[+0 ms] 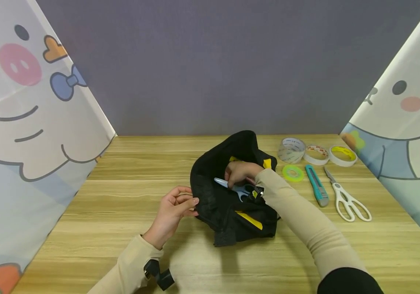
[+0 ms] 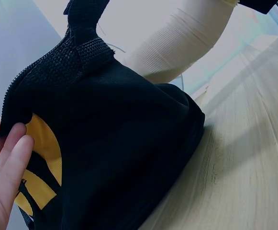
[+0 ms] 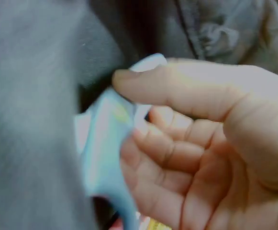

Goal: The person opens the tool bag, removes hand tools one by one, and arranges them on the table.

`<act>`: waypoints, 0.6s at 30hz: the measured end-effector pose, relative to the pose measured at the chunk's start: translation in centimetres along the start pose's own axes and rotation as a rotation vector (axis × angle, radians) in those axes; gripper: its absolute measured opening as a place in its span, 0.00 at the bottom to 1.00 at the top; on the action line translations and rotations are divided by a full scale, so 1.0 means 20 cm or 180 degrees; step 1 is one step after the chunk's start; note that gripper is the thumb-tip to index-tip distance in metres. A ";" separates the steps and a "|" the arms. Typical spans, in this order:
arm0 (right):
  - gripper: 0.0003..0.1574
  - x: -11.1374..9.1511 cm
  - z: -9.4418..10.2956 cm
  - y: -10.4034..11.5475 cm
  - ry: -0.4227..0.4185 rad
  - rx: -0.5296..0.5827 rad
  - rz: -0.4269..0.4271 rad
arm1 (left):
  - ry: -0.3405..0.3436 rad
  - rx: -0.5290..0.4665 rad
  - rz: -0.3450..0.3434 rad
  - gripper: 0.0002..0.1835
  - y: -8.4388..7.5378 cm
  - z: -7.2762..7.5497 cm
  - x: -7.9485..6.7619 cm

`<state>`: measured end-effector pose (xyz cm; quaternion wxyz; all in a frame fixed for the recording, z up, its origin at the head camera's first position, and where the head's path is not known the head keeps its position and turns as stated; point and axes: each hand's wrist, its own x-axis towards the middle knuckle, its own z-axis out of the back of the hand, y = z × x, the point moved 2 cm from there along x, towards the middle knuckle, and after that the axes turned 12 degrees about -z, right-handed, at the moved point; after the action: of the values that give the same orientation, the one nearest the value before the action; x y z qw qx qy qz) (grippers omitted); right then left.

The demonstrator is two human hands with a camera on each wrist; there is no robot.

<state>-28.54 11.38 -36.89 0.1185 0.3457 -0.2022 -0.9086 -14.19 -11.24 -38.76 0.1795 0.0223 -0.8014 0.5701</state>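
A black cloth bag point(image 1: 204, 175) with yellow patches stands open on the wooden table. My left hand point(image 1: 173, 212) pinches the left edge of its mouth between thumb and fingers; in the left wrist view, the fingers point(image 2: 14, 158) lie by a yellow patch point(image 2: 45, 143) on the outside. Inside the mouth, my right hand point(image 1: 242, 171) grips a pair of light blue scissors point(image 1: 241, 192). The right wrist view, partly blurred, has the thumb pressed on the blue scissors point(image 3: 107, 143) with the fingers curled behind. The bag's depths are mostly hidden.
Right of the bag are a wide clear tape roll point(image 1: 291, 151), two narrower rolls point(image 1: 316, 155), a small green tape roll point(image 1: 293, 173), a teal utility knife point(image 1: 317, 185) and white-handled scissors point(image 1: 346, 200). A grey panel point(image 1: 224, 69) closes the back.
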 end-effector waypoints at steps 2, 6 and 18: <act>0.07 -0.01 0.01 0.01 0.0005 0.0008 0.0159 | 0.0008 -0.0007 -0.0007 0.12 0.00 0.00 0.00; 0.08 -0.03 0.03 0.02 -0.0055 0.0273 0.0282 | 0.0011 0.0010 -0.0014 0.12 0.00 0.00 0.00; 0.09 -0.13 0.13 0.07 -0.0374 0.0830 0.0746 | -0.0014 0.0002 0.0019 0.12 0.00 -0.01 0.00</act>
<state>-28.29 11.71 -33.01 0.1657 0.2786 -0.3637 -0.8733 -14.15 -11.12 -38.80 0.1761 0.0213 -0.8017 0.5708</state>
